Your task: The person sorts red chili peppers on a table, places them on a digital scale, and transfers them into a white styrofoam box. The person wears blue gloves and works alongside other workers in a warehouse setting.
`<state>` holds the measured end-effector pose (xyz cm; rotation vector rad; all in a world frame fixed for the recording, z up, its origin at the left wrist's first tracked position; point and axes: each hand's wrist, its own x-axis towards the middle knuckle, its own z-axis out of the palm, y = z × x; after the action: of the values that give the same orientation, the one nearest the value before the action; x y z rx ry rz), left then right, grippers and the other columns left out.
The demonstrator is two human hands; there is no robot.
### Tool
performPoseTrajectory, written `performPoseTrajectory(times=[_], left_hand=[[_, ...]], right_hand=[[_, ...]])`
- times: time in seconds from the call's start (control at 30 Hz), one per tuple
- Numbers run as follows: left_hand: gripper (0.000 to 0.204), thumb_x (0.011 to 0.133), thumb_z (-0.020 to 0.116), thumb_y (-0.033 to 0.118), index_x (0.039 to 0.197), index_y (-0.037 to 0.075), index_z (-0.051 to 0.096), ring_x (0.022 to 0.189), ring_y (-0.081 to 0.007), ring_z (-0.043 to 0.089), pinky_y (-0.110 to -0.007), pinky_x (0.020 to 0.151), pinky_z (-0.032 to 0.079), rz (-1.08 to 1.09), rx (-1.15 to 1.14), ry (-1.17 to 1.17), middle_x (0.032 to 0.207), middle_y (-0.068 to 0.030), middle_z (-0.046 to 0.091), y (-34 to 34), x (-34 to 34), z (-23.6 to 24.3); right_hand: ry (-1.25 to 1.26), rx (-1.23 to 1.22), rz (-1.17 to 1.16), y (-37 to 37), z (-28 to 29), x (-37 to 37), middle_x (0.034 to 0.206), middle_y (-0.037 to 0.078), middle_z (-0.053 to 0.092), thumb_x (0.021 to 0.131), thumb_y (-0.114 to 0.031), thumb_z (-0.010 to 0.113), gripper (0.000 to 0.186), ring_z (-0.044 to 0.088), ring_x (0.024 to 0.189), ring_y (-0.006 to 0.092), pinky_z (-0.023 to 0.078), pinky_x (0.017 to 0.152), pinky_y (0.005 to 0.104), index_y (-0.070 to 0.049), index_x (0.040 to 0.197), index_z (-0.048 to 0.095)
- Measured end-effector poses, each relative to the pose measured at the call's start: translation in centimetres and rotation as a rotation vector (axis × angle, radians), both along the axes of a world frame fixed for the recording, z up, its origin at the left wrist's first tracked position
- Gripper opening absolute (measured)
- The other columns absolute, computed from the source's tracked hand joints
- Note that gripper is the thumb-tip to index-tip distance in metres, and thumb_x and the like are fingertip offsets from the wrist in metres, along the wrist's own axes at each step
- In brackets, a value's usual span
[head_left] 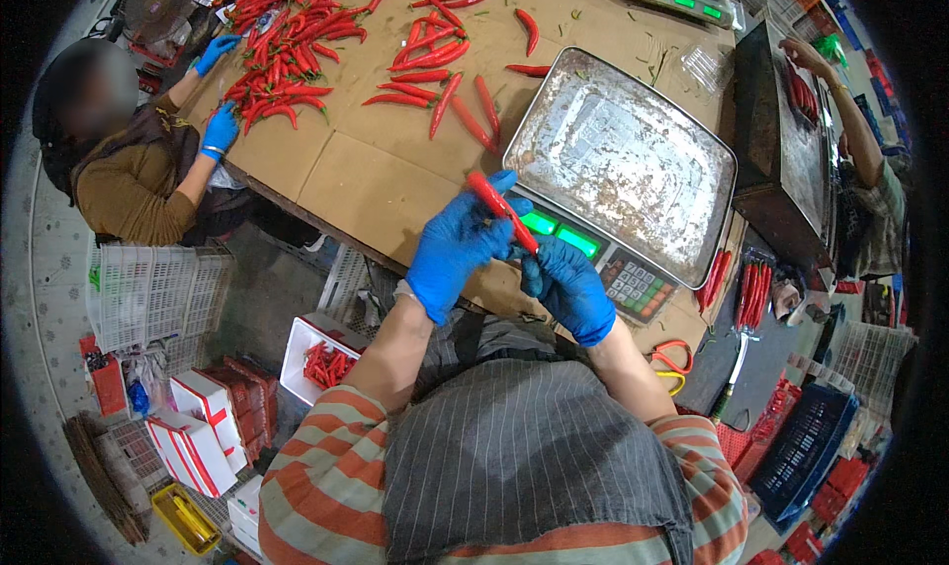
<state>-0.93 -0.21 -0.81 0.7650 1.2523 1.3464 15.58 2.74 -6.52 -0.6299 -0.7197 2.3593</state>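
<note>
A long red chili pepper [501, 209] slants between my two blue-gloved hands, just in front of the scale's lit display. My left hand [457, 244] pinches it along its upper part. At its lower end, the fingers of my right hand [571, 281] close on the pepper's tip. The scale [633, 160] has a wide, stained metal pan with nothing weighed on it. Several loose red chilies [435, 61] lie on the cardboard-covered table [346, 179] beyond my left hand, and a large heap of chilies [287, 61] is farther left.
At the left a co-worker [138, 160] in blue gloves reaches into the heap. Another person's arm [840, 100] is by a metal box [786, 160] at the right. Orange-handled scissors [674, 355], a knife [734, 372] and bundled chilies [754, 293] lie right of me. A white foam box [297, 362] holds chilies.
</note>
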Motion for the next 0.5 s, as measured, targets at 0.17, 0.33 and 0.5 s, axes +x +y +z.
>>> performPoseTrajectory(times=[0.17,0.33,0.5], left_hand=[[0.037,0.089,0.056,0.026,0.120,0.005,0.052,0.078,-0.0108,0.056,-0.023,0.067,0.046,-0.011,0.024,0.148,0.103,-0.0071,0.062,-0.5,-2.7,-0.5],[0.020,0.089,0.056,0.023,0.093,0.003,0.060,0.069,-0.0106,0.055,-0.024,0.065,0.046,0.139,0.023,0.178,0.075,-0.0023,0.060,-0.9,-1.2,-1.3],[0.016,0.088,0.058,0.017,0.085,0.001,0.059,0.066,-0.0076,0.052,-0.024,0.061,0.043,0.175,0.082,0.645,0.074,-0.0021,0.058,-0.5,-0.5,-1.1]], right_hand=[[-0.046,0.081,-0.098,0.4,0.4,-0.4,0.078,0.004,0.057,0.091,-0.016,0.053,0.021,0.052,0.069,0.0113,0.043,0.063,0.0242,0.001,0.104,0.055],[-0.159,0.229,-0.142,0.3,0.4,-0.7,0.080,0.006,0.060,0.089,-0.011,0.056,0.021,0.054,0.068,0.0115,0.046,0.065,0.0248,0.003,0.103,0.056],[-0.229,0.294,-0.125,0.0,0.7,-0.7,0.080,0.007,0.061,0.088,-0.009,0.057,0.021,0.055,0.068,0.0118,0.046,0.066,0.0249,0.004,0.104,0.056]])
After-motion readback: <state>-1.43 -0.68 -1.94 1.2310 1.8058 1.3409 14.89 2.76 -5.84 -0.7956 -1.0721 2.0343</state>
